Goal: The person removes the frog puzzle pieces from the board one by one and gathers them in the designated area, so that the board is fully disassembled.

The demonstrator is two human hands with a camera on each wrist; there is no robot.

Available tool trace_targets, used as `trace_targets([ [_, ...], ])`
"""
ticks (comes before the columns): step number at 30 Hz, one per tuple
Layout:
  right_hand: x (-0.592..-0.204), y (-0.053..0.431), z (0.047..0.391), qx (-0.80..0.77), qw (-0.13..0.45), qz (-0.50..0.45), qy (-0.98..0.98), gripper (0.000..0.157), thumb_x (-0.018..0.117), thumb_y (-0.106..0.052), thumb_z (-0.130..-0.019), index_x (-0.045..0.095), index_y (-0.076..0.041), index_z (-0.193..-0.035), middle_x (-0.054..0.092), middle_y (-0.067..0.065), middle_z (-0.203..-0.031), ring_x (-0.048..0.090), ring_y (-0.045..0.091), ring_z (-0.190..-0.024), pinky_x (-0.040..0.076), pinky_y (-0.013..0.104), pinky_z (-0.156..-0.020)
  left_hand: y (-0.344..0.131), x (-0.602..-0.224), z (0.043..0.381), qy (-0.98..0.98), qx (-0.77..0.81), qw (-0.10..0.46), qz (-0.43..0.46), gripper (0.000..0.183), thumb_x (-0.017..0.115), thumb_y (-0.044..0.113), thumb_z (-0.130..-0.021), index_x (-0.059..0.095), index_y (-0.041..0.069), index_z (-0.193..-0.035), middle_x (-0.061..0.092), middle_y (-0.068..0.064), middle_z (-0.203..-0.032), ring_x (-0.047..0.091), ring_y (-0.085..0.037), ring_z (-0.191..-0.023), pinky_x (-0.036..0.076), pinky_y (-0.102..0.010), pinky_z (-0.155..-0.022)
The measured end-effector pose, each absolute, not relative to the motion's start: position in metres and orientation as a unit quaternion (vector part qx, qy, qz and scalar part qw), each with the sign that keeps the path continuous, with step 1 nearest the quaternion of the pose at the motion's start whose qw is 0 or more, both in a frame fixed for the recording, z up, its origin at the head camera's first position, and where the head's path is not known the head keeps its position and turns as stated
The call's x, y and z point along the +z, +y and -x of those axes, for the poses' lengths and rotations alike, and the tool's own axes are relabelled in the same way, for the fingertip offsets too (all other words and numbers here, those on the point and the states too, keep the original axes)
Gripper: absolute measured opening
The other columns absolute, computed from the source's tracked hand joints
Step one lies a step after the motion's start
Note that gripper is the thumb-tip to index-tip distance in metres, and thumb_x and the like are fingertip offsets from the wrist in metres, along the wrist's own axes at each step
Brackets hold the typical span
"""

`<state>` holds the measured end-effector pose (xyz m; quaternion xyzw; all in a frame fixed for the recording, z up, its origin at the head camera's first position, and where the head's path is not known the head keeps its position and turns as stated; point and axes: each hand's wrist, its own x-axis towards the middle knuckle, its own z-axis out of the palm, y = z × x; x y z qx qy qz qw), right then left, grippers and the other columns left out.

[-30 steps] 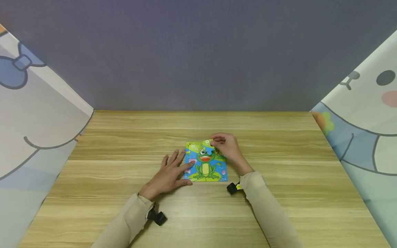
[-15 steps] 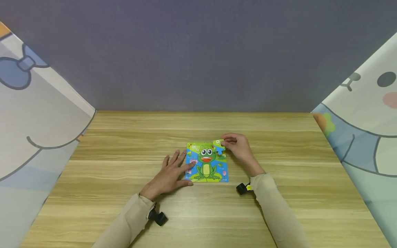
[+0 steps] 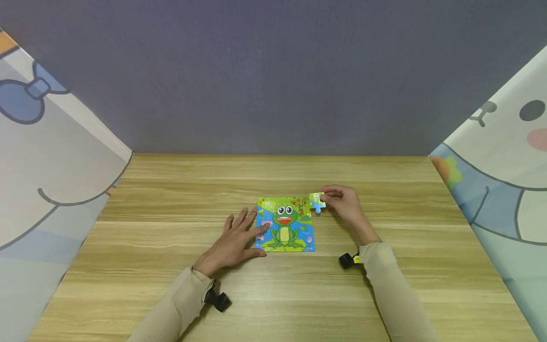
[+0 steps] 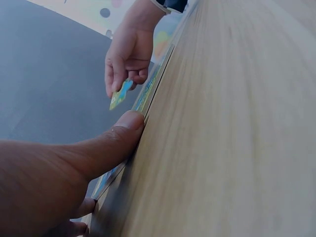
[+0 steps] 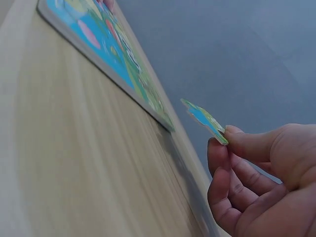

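A frog jigsaw puzzle [image 3: 284, 233] in a flat square board lies on the table, with its front edge facing me. Spread fingers of my left hand [image 3: 232, 241] rest on the board's left side, and in the left wrist view the thumb [image 4: 129, 123] touches its edge. Beyond the board's upper right corner, my right hand [image 3: 347, 205] pinches a green, white and blue puzzle piece [image 3: 316, 201] between thumb and fingers. The right wrist view shows this piece [image 5: 205, 121] raised off the table, apart from the board [image 5: 106, 61].
The wooden table [image 3: 171, 190] extends round the board on every side. A grey panel [image 3: 273, 85] rises behind it, and printed cartoon walls stand at the left [image 3: 64, 190] and right [image 3: 504, 190]. Both sleeves carry small black wrist cameras.
My right hand has carried the puzzle piece rightward from above the frog's eye to past the board's right edge, uncovering the picture beneath. My left hand stays on the board.
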<state>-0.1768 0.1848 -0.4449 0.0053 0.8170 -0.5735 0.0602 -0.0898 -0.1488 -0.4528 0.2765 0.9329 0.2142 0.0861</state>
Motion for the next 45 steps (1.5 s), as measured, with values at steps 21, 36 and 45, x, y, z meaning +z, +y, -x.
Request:
trace_targets([
  [21, -0.448, 0.227, 0.175, -0.581, 0.036, -0.014, 0.813, 0.034, 0.067, -0.006, -0.095, 0.062, 0.015, -0.121, 0.065, -0.024, -0.077, 0.062, -0.007, -0.074, 0.053, 0.016, -0.064, -0.150, -0.454, 0.090, 0.933, 0.212, 0.082, -0.278, 0.073, 0.069, 0.051, -0.088, 0.045, 0.025, -0.152, 0.012, -0.018, -0.169, 0.009, -0.046, -0.156, 0.011, -0.075, -0.117],
  [36, -0.449, 0.246, 0.176, -0.556, 0.044, -0.036, 0.829, 0.035, 0.065, -0.007, -0.096, 0.061, 0.013, -0.124, 0.064, -0.023, -0.077, 0.062, -0.005, -0.070, 0.054, 0.017, -0.061, -0.148, -0.454, 0.091, 0.933, 0.209, 0.085, -0.279, 0.074, 0.069, 0.052, -0.088, 0.043, 0.026, -0.153, 0.009, -0.017, -0.169, 0.007, -0.045, -0.156, 0.010, -0.075, -0.117],
  [45, -0.451, 0.249, 0.179, -0.516, 0.020, -0.033, 0.856, 0.030, 0.067, -0.006, -0.095, 0.066, 0.011, -0.119, 0.067, -0.016, -0.079, 0.061, -0.005, -0.068, 0.054, 0.018, -0.059, -0.148, -0.452, 0.091, 0.934, 0.211, 0.084, -0.277, 0.074, 0.069, 0.052, -0.088, 0.043, 0.026, -0.153, 0.011, -0.018, -0.169, 0.009, -0.046, -0.156, 0.010, -0.075, -0.117],
])
